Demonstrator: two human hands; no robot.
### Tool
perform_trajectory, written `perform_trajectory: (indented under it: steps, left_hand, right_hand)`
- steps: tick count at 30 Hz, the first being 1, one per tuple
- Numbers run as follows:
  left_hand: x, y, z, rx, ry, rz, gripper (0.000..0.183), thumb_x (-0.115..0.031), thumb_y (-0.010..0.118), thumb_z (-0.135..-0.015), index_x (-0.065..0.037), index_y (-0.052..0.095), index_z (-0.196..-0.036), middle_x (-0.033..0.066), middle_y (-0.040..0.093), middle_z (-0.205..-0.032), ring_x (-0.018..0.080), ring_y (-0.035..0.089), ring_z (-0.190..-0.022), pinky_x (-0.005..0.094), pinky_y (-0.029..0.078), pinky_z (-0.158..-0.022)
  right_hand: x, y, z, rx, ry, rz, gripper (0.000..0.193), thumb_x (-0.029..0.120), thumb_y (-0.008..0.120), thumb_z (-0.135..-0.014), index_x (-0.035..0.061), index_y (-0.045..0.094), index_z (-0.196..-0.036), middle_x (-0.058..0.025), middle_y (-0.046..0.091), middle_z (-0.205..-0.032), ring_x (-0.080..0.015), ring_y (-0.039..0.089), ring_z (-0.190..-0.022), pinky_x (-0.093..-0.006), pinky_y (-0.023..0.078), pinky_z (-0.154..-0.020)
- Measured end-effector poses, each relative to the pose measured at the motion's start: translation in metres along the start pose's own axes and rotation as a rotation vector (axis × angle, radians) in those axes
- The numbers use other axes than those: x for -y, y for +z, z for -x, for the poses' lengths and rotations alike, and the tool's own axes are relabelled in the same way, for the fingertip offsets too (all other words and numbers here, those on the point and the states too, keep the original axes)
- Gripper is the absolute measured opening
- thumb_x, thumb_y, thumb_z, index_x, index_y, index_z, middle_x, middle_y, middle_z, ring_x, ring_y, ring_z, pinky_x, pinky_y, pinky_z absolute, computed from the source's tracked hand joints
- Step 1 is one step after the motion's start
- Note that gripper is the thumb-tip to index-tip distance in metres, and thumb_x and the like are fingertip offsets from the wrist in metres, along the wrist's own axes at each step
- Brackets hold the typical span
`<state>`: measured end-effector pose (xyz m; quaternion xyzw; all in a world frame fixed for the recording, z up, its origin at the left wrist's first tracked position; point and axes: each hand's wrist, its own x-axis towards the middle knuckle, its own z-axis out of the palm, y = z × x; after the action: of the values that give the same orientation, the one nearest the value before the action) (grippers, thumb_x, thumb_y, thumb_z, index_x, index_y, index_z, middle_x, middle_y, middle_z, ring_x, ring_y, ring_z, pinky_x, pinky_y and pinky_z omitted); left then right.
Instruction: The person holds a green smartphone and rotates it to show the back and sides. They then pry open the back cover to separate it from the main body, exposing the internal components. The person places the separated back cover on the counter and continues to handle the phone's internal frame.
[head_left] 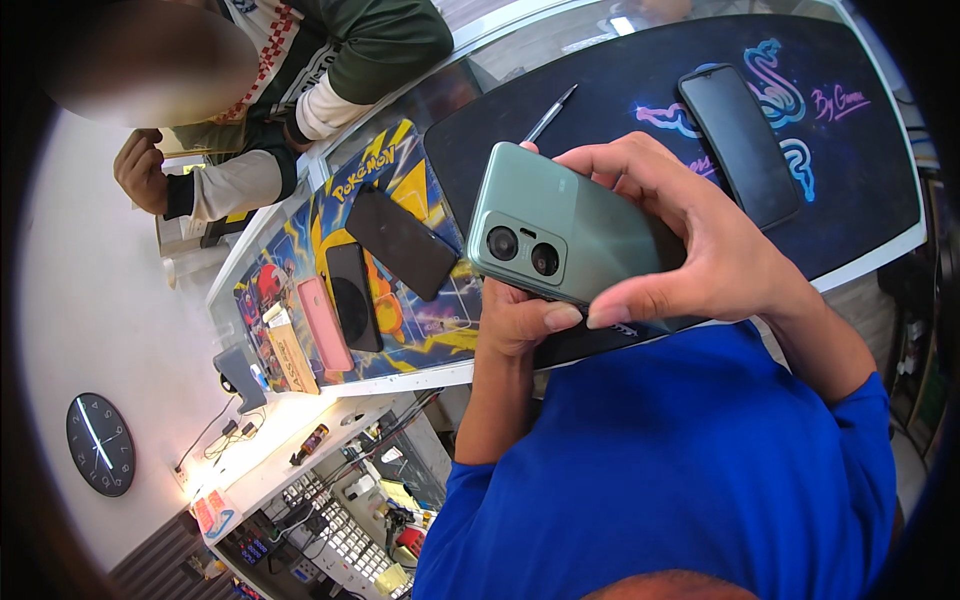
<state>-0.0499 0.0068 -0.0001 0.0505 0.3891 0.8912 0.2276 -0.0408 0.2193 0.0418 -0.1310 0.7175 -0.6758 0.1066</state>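
Note:
A green smartphone (575,225) is held up in front of me, its back with two large round camera lenses facing up. My left hand (515,320) grips it from beneath, the thumb along the near edge and a fingertip showing at the far edge. Over its right end curls my right hand (690,235), thumb on the near edge and fingers at the far edge. Both thumb tips lie close together. Beyond the phone, a pen (550,113) rests on the black mat (620,60). Another dark smartphone (740,145) lies on that mat, screen up, to the right.
On a colourful cartoon mat (410,350) at the left lie two dark phones (403,240) (353,297) and a pink phone case (325,325). Across the glass counter a person in a green and white jacket (370,50) leans. Shelves with small parts (340,530) stand lower left.

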Motion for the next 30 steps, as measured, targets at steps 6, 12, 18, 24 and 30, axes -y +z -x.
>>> perform_trajectory:
  steps: [6,12,18,24,30]
  left_hand:
    - [-0.001,0.001,0.005,0.008,0.006,-0.079,0.134,-0.018,0.098,-0.065,-0.006,0.021,-0.173,0.0134,0.05,-0.16,0.0269,0.06,-0.141,0.0438,0.053,-0.115]
    - [-0.009,0.008,0.007,0.008,0.077,-0.096,0.143,-0.037,0.103,-0.061,-0.003,0.02,-0.172,0.0185,0.038,-0.165,0.032,0.056,-0.143,0.0488,0.053,-0.115]
    - [-0.028,0.023,-0.008,0.062,0.213,-0.154,0.148,-0.038,0.103,-0.055,-0.005,0.018,-0.172,0.0241,0.052,-0.147,0.0374,0.058,-0.136,0.051,0.056,-0.111]
    - [-0.017,0.008,-0.025,0.369,0.156,0.036,0.145,-0.034,0.102,-0.06,-0.007,0.017,-0.173,0.028,0.048,-0.151,0.0399,0.058,-0.137,0.0509,0.056,-0.112]
    - [-0.019,0.014,-0.019,0.183,0.148,0.009,0.134,-0.04,0.095,-0.069,-0.007,0.018,-0.174,0.0294,0.045,-0.158,0.0378,0.056,-0.141,0.0478,0.053,-0.114]
  right_hand:
    - [-0.008,0.0,-0.004,-0.038,0.063,-0.156,0.064,0.041,0.082,-0.098,0.0015,0.061,-0.144,-0.0041,0.062,-0.121,-0.0126,0.061,-0.111,-0.0298,0.048,-0.102]
    - [-0.026,-0.013,-0.015,0.078,0.304,-0.824,0.053,0.046,0.05,-0.117,-0.0017,0.07,-0.129,-0.0079,0.071,-0.116,-0.0161,0.067,-0.107,-0.034,0.057,-0.095]
    - [-0.032,-0.015,-0.01,0.368,0.395,-1.263,0.053,0.042,0.048,-0.118,-0.005,0.065,-0.136,-0.0153,0.072,-0.128,-0.0189,0.074,-0.11,-0.0356,0.063,-0.093]
    - [-0.044,0.005,0.011,0.29,0.485,-1.412,0.062,0.044,0.033,-0.12,0.0048,0.034,-0.168,-0.0256,0.058,-0.152,-0.0402,0.065,-0.133,-0.0575,0.055,-0.111]
    - [-0.024,0.002,0.003,0.579,0.182,-1.441,0.065,0.048,0.034,-0.119,0.0028,0.041,-0.165,-0.0233,0.059,-0.151,-0.038,0.065,-0.133,-0.0548,0.053,-0.113]
